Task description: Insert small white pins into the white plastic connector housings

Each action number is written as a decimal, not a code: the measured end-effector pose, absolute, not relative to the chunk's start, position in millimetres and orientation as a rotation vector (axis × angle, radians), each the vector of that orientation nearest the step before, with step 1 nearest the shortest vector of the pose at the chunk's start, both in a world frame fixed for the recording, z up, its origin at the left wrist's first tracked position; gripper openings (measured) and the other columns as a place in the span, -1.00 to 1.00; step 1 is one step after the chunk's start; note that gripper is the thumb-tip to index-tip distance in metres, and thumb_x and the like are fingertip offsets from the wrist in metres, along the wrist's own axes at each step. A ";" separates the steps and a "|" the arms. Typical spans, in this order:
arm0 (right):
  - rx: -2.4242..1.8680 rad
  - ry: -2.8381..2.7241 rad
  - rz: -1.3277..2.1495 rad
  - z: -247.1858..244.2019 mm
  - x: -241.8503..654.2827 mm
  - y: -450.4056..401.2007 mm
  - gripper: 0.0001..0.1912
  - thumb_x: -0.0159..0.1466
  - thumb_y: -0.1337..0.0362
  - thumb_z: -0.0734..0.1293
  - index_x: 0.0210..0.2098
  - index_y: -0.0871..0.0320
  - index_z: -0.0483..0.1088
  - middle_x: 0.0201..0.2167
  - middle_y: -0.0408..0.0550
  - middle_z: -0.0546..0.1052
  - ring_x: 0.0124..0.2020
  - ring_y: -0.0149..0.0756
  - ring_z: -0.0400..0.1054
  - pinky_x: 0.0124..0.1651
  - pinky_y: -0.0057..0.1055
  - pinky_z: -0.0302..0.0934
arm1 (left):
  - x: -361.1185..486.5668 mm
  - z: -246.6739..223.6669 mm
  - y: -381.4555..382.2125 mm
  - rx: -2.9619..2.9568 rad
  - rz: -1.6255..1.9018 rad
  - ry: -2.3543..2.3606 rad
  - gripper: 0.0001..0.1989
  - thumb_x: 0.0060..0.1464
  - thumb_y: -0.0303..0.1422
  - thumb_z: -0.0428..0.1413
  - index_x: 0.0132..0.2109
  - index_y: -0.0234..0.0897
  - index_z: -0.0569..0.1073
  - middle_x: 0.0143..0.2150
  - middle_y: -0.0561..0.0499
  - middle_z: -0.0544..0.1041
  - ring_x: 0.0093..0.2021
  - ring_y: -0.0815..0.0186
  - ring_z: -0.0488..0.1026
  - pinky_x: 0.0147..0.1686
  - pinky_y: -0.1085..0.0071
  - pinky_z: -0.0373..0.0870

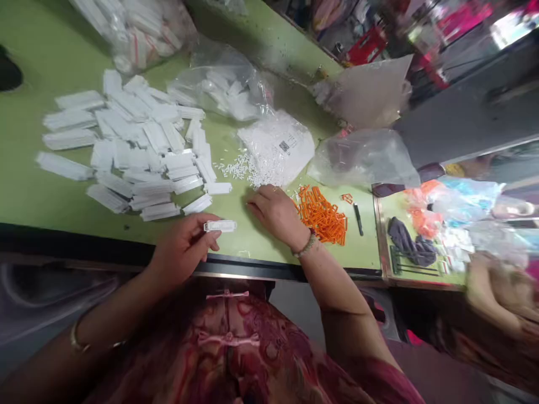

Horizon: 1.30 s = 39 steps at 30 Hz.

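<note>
1. Hands were apart: left hand [183,251] was closed in a pinch on a small white plastic piece [219,226], and right hand [274,216] lay empty and palm-down on the green tabletop [37,118].
2. White plastic piece was at the left fingertips, just above the tabletop and near its front edge. It looked roughly level, though the exact finger contact was partly hidden.
3. Stacked white plastic strips [135,146] lay in a loose, overlapping spread left of centre, with the nearest ones just above the left hand.
4. Right fingertips were just beside a scatter of tiny white pellets [236,168], which lay against a white barcoded bag [275,147].
5. Orange plastic pieces [322,216] formed a heap just right of the right hand, with a slim black tool [358,219] beyond them.
6. Clear plastic bags [223,84] of white pieces lay along the far side of the tabletop.
7. Handling looked sound: a light pinch kept the white piece clear of the stack, while the flat right hand stayed off the pellets and orange heap, leaving both undisturbed.
</note>
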State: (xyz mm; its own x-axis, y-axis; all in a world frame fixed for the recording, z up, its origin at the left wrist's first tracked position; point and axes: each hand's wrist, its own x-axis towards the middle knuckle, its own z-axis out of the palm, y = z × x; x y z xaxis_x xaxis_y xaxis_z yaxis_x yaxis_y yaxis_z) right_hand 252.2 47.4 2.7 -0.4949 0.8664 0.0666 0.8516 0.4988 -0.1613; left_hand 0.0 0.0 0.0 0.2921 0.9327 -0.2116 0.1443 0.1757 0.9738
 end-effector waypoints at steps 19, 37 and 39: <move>-1.198 -1.710 1.326 -0.1 231.3 12.2 -0.69 0.44 -0.04 0.47 -0.22 0.07 0.59 -0.35 -0.18 0.42 -0.31 -0.37 0.28 -0.19 -0.34 0.24 | -3.1 -8.4 -3.9 1.328 0.825 1.134 -0.63 0.23 -0.09 0.23 -0.01 -0.29 0.52 -0.48 0.06 0.61 -0.62 0.36 0.42 -0.55 0.45 0.36; -1.260 -1.713 1.389 1.6 226.3 10.1 -0.86 0.44 0.21 0.48 -0.04 0.08 0.57 -0.22 -0.12 0.53 -0.25 -0.37 0.43 -0.16 -0.36 0.42 | -2.1 -10.2 -7.3 1.425 0.855 1.128 -0.65 0.27 -0.10 0.17 -0.01 -0.30 0.53 -0.45 0.03 0.64 -0.60 0.32 0.47 -0.53 0.42 0.41; -1.221 -1.789 1.230 1.7 226.3 8.2 -0.90 0.45 0.22 0.47 -0.08 0.09 0.59 -0.18 -0.08 0.57 -0.23 -0.35 0.46 -0.18 -0.36 0.43 | -1.6 -9.2 -7.0 1.406 0.848 1.133 -0.65 0.26 -0.10 0.18 -0.01 -0.29 0.53 -0.46 0.04 0.63 -0.60 0.33 0.46 -0.53 0.43 0.40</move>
